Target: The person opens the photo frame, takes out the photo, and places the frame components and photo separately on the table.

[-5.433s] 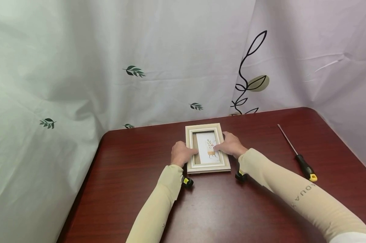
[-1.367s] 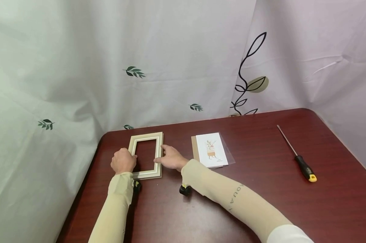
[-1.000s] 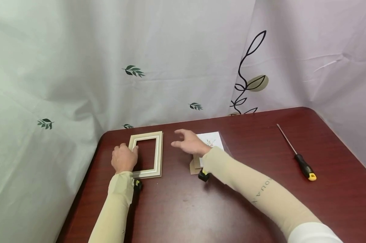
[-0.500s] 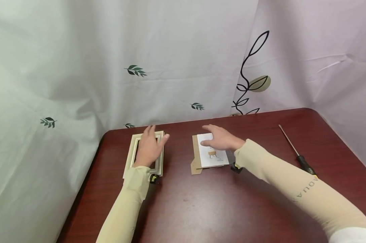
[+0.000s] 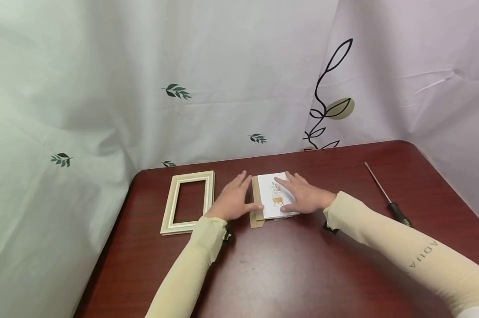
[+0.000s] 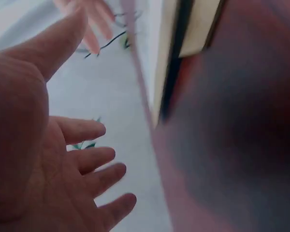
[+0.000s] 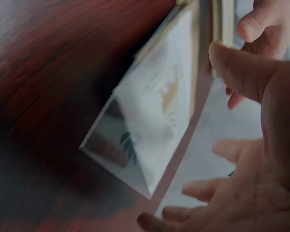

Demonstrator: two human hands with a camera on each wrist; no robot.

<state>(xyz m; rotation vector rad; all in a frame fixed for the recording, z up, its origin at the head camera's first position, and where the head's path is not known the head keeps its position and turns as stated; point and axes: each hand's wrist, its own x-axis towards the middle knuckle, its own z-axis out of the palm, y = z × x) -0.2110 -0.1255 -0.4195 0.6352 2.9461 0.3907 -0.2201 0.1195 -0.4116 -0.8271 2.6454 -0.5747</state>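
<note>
A white card [image 5: 277, 201] with a printed potted plant lies on a brown backing board [image 5: 256, 190], which shows along its left side. In the right wrist view a clear sheet [image 7: 111, 140] sticks out past the card's edge. My left hand [image 5: 233, 198], fingers spread, hovers at the stack's left side, its thumb near the board. My right hand [image 5: 304, 194] is over the card's right side with fingers spread, hiding part of it. Neither hand grips anything; whether fingertips touch the stack is unclear. To the left lies the cream picture frame [image 5: 170, 205], its opening showing bare table.
A screwdriver [image 5: 398, 214] with a black handle lies at the right of the dark red table [image 5: 271, 269], its shaft pointing to the back. A brown tab [image 5: 257, 222] juts from under the stack's front left corner. A white patterned curtain [image 5: 223, 88] hangs behind.
The frame was lifted off the stack and set down to the left. Both hands let go of it; the right went back to the card, then the left moved right to the stack.
</note>
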